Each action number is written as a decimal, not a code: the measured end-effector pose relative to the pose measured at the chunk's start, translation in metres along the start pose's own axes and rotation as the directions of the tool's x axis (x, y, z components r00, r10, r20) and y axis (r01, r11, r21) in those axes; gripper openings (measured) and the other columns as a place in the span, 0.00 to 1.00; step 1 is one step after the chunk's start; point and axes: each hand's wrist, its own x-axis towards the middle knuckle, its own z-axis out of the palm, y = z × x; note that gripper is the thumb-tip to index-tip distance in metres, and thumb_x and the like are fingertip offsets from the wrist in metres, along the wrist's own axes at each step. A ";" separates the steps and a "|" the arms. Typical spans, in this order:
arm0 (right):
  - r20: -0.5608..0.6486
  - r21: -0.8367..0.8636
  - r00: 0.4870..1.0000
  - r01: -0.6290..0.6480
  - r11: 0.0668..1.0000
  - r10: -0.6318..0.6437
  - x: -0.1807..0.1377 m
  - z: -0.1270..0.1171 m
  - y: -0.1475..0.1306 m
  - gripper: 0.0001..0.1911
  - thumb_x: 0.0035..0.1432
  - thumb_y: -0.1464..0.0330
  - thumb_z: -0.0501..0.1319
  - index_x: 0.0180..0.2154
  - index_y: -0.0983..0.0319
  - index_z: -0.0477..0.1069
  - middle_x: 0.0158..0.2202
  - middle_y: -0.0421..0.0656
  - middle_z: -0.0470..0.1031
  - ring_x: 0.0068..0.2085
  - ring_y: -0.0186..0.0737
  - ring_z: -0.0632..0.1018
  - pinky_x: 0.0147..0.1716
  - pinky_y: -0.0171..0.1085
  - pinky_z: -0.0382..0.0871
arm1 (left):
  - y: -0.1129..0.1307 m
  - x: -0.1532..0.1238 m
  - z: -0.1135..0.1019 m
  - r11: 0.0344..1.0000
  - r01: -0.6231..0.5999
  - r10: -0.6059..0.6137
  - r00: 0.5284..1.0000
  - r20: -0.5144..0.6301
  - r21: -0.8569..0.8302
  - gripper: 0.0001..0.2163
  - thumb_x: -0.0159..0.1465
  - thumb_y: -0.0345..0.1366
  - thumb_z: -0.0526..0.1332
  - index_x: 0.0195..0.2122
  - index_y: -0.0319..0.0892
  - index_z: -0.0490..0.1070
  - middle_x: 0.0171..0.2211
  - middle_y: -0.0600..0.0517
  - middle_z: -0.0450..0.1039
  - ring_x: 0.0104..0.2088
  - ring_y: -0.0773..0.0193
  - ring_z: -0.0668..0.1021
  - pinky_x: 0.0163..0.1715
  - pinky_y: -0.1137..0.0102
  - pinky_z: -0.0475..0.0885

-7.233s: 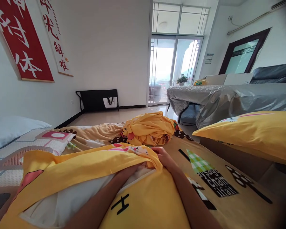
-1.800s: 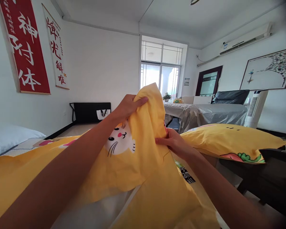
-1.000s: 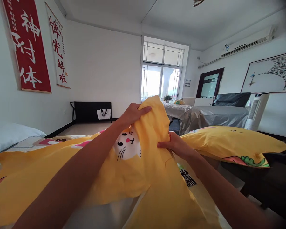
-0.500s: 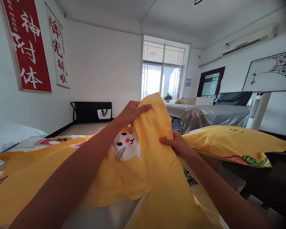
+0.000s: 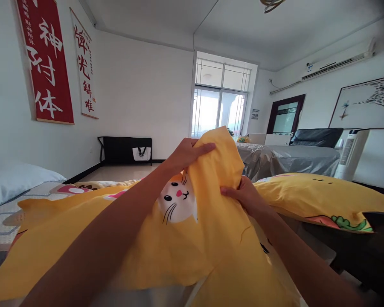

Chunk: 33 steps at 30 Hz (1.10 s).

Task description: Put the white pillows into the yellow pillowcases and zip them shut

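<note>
1. Centrally, yellow pillowcase (image 5: 179,256) spread over patterned bedding (image 5: 1,219); pale insert (image 5: 147,295) showing between its layers, near edge.
2. Raised corner (image 5: 223,138) points upward, in front of window (image 5: 208,106); long axis uncertain, left forearm (image 5: 115,221) hiding part.
3. Left hand (image 5: 187,152): clamped on that corner.
4. Right hand (image 5: 248,196): thumb and fingers pinching pillowcase's right edge, lower down.

left forearm (image 5: 124,217) stretched long from the lower left, left hand (image 5: 187,153) raised higher, its thumb (image 5: 208,148) pointing right in a pinch, right forearm (image 5: 294,251) angled inward, right hand (image 5: 248,197) lower, also pinching, most fingers hidden
</note>
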 end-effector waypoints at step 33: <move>-0.148 -0.268 0.976 0.117 0.956 -0.161 -0.003 0.017 -0.032 0.17 0.36 0.62 0.74 0.30 0.63 0.76 0.34 0.45 0.80 0.34 0.50 0.79 0.29 0.40 0.75 | 0.000 -0.011 -0.001 0.999 0.016 -0.009 0.987 0.162 -0.042 0.14 0.51 0.43 0.70 0.30 0.38 0.74 0.31 0.49 0.76 0.28 0.64 0.79 0.26 0.71 0.75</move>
